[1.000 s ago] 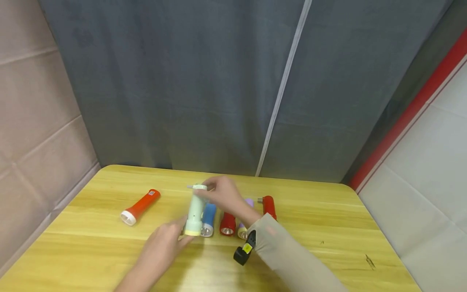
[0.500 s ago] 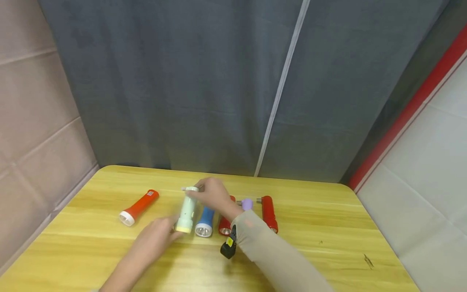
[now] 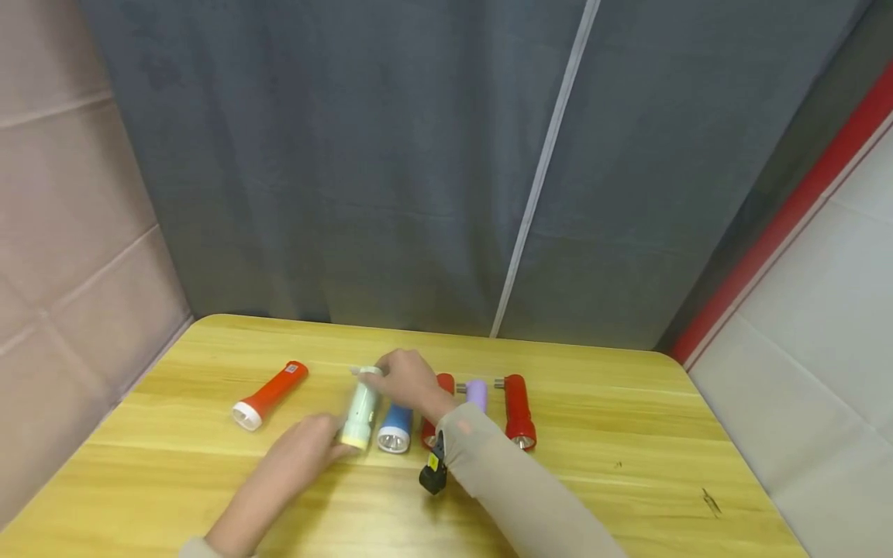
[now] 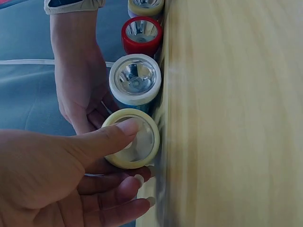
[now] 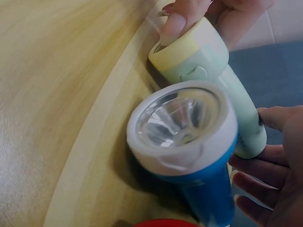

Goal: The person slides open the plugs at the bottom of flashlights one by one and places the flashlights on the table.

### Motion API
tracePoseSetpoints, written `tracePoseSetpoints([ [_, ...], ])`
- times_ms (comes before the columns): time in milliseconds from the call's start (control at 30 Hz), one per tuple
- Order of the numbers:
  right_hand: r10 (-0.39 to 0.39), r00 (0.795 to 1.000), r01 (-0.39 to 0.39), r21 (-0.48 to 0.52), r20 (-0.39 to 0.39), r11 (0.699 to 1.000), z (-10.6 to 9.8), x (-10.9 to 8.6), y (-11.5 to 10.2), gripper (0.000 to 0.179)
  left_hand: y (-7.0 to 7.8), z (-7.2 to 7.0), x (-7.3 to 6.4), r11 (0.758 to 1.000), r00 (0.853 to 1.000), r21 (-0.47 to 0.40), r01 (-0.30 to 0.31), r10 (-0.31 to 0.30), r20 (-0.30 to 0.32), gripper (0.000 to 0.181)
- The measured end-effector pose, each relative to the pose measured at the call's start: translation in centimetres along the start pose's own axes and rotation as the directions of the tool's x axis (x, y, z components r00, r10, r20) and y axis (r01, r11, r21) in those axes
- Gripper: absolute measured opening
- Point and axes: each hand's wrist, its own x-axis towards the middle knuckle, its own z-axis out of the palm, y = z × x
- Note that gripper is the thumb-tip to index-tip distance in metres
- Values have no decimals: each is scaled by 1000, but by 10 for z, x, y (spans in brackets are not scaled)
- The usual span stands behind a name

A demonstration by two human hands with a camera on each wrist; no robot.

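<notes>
A pale green flashlight (image 3: pixel 361 411) with a cream head lies lengthwise between my hands, just left of a blue flashlight (image 3: pixel 396 426). My left hand (image 3: pixel 303 449) holds it by the head; in the left wrist view, the thumb (image 4: pixel 106 139) presses over the lens while fingers reach beneath the rim. At its tail end, my right hand (image 3: pixel 408 380) pinches it between thumb and fingers, as the right wrist view shows. The blue flashlight's white head (image 5: pixel 182 127) stands close beside the green one, its lens facing the near side.
Right of the blue flashlight, a red flashlight (image 3: pixel 444 382), a purple one (image 3: pixel 477 393) and another red one (image 3: pixel 518 407) form a row, partly behind my right arm. An orange-red flashlight (image 3: pixel 272 394) lies slanted at left on the wooden table (image 3: pixel 628 434). A grey curtain (image 3: pixel 349 194) hangs behind.
Both hands have carried the green flashlight left and lowered it beside the blue one. My right forearm has shifted left, uncovering more of the purple and rightmost red flashlights.
</notes>
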Motion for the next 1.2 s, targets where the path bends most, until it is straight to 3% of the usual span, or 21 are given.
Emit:
tracePoseSetpoints([
  [300,10,1000,-11,5,11,1000,5,3,6,39,-1,0,1,999,999,14,-40,40,-1,24],
  [600,6,1000,-6,-5,25,1000,11,3,7,36,-1,0,2,1000,999,-27,-10,11,46,21],
  [1200,52,998,-52,-31,22,998,21,3,12,36,-3,-2,4,998,995,-10,-65,66,77,14],
])
